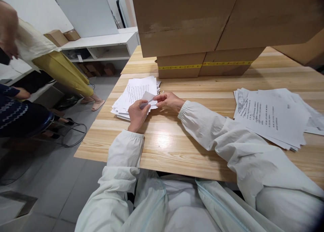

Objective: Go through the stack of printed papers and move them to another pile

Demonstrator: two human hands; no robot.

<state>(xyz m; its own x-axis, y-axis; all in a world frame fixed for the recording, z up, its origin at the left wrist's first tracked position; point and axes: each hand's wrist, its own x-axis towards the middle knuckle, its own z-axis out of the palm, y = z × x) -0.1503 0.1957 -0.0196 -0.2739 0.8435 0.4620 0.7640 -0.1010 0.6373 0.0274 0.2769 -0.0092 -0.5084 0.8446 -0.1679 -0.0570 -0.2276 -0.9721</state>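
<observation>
Wooden table [177,137]: your left hand [137,114] and right hand [169,100] pinch one half-folded slip [148,97] at frame centre, sheets [135,92] behind, another stack [272,115] lying right.

Paper, wood, cardboard, cloth

The surface [202,100] is pale grained wood with a soft sheen; the printed sheets [135,92] and the folded slip [148,97] are thin matt white paper; the boxes [182,19] are dull brown cardboard, one banded with glossy yellow tape [202,65]; the sleeves [126,147] are smooth white cloth
</observation>
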